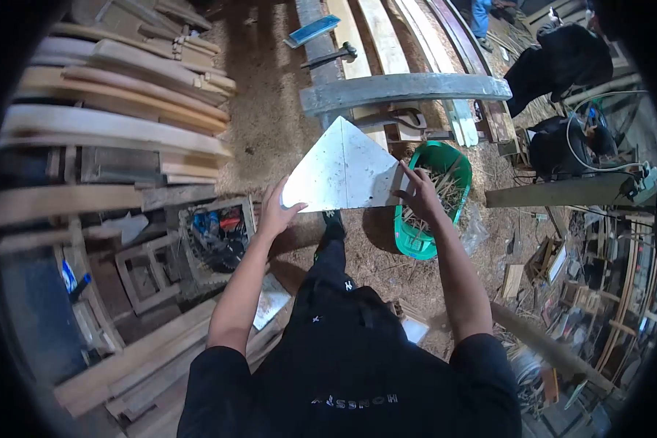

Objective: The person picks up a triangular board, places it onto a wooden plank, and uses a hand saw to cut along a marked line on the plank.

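Observation:
Between my two hands is a white, speckled panel point(343, 171) with a pointed far end and a thin line down its middle. My left hand point(274, 213) grips its left edge, thumb on the near corner. The right edge is held in my right hand point(420, 193), with the thumb and fingers bent round it. Just right of the panel, a green plastic basket point(417, 247) holds wood scraps and sits on the floor below my right hand. Beyond the panel's tip, a thick grey beam point(409, 87) lies across several boards.
A hammer point(330, 55) and a blue rectangular object point(314, 31) lie on a plank ahead. Stacked timber point(117, 120) lines the left, near a crate of tools point(215, 237). Another person point(566, 62) in dark clothing is at the far right. Sawdust covers the floor point(259, 95).

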Tool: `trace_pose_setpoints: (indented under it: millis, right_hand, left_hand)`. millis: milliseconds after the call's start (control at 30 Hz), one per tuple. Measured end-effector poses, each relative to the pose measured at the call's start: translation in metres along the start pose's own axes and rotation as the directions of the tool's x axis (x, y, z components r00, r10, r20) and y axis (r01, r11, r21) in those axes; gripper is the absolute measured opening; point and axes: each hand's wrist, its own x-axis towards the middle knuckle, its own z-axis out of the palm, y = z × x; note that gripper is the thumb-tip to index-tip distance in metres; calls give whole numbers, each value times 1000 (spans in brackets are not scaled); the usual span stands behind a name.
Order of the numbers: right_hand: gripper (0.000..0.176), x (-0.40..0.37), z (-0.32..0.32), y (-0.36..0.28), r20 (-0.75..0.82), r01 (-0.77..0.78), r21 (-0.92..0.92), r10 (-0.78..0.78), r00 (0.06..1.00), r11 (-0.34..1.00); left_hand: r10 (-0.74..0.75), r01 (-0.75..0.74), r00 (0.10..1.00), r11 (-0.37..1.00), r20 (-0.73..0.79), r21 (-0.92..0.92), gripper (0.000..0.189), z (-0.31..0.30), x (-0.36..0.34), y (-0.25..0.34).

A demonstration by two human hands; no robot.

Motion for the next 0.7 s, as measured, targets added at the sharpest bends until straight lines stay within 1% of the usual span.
trace_pose_setpoints:
  millis: [33,100,167,200,233,267,300,333,400,433,500,533,600,633,667,700]
  right_hand:
    - [91,17,-1,5,-6,-9,-13,9,1000,1000]
    - [92,44,-5,9,-13,-40,-29,40,999,999]
    - [93,70,-10,10,-32,-49,-39,48,998,998]
    - [93,85,-12,12,-13,-44,-46,44,999,998]
    - [92,98,-10,16,-9,-73,-42,73,997,996]
    - [91,112,-10,20,-15,-102,-38,101,995,994]
    - [88,124,-8,24,-46,-68,-47,66,997,997]
    - [88,133,-7,24,-34,-72,-47,70,997,996]
    - [86,150,-10,25,-18,-127,21,128,992,992]
    - [86,156,-12,25,-3,-146,46,146,989,988]
    - [86,170,-14,28,28,-167,29,166,986,986]
    - [86,177,-14,33,60,-186,17,185,981,982]
    - [86,191,-12,43,71,-173,10,172,982,985]
    - [86,198,-8,54,45,-125,-34,126,991,992]
    - [86,204,-4,65,21,-75,-78,77,997,994]
    - [86,209,1,76,33,-71,-79,74,997,994]
  left_hand:
    - [15,-15,1000,1000,18,-1,91,2,24,-3]
    - [79,-79,997,997,5,-8,91,5,65,-9]
    - [68,-67,997,997,27,-28,91,2,101,-10]
    - [53,-52,998,998,35,-35,91,1,116,-12]
    - [41,-40,998,999,36,-37,91,-1,129,-14]
    - [66,-65,997,997,48,-29,91,-1,146,-15]
    - [89,-88,994,996,61,-22,92,-2,160,-15]
    - [78,-76,995,997,67,-24,92,-3,170,-16]
    - [22,-18,995,999,100,-46,89,-2,190,-14]
    - [21,-16,995,999,100,-52,89,2,199,-17]
    - [76,-75,995,997,59,-16,90,11,208,-27]
    - [65,-64,996,998,58,-21,90,19,214,-34]
    - [120,-120,993,993,8,-23,90,35,222,-46]
    - [107,-107,994,994,5,-24,90,38,227,-44]
    - [52,-50,998,998,41,-29,91,40,232,-41]
    - [-4,7,997,999,78,-33,91,43,236,-38]
